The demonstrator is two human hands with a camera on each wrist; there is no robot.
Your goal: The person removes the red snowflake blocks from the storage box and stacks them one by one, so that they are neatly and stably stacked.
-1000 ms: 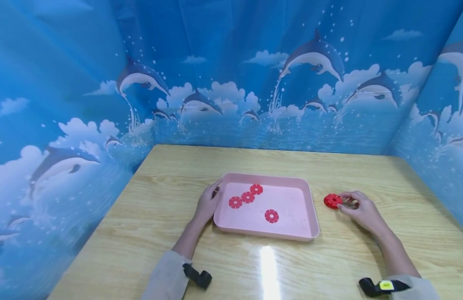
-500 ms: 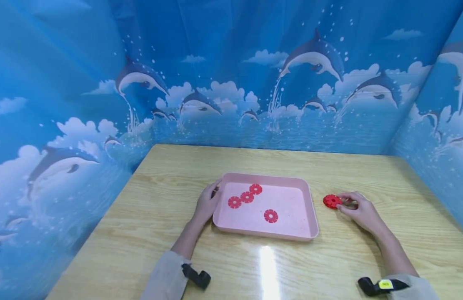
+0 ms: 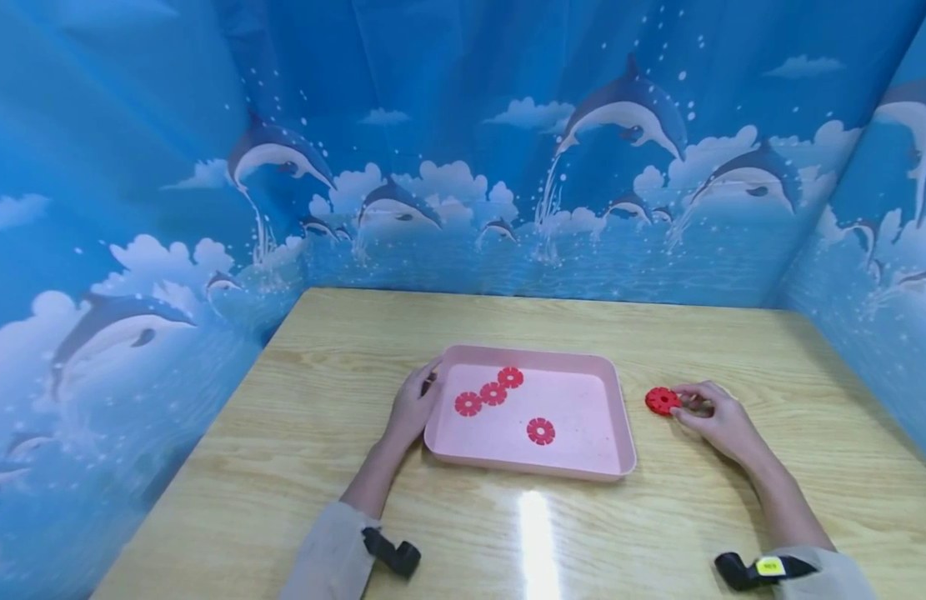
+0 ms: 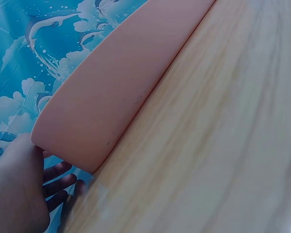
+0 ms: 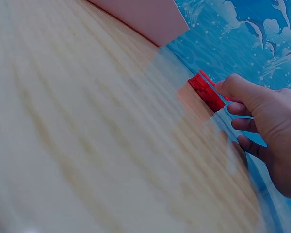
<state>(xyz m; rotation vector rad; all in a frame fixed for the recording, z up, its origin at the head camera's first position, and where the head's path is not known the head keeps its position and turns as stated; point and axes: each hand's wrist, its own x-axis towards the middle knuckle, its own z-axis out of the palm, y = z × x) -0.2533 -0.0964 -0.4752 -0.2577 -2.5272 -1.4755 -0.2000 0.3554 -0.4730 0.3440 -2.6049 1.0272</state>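
A shallow pink tray [image 3: 523, 467] lies on the table, holding several flat red notched discs. Three of these discs [image 3: 493, 393] form a diagonal line, edges close together, and a single disc [image 3: 541, 431] lies apart nearer the front. My left hand [image 3: 413, 407] holds the tray's left end by the rim; its thumb is partly hidden behind the wall [image 4: 97, 92] in the left wrist view. To the right of the tray is a stack of red notched discs [image 5: 203, 91]. My right hand [image 5: 276, 126] pinches the top disc [image 5: 206, 77], which is tilted up from the stack.
The wooden table [image 3: 342, 333] carries the tray and the stack, with bare wood between them. A blue dolphin-printed curtain [image 3: 463, 167] rises behind the table and along its sides. Bright glare [image 3: 538, 533] marks the wood in front of the tray.
The discs under my right hand look more neatly stacked than a second ago. Both hands keep nearly the same places, and the whole view has shifted slightly.
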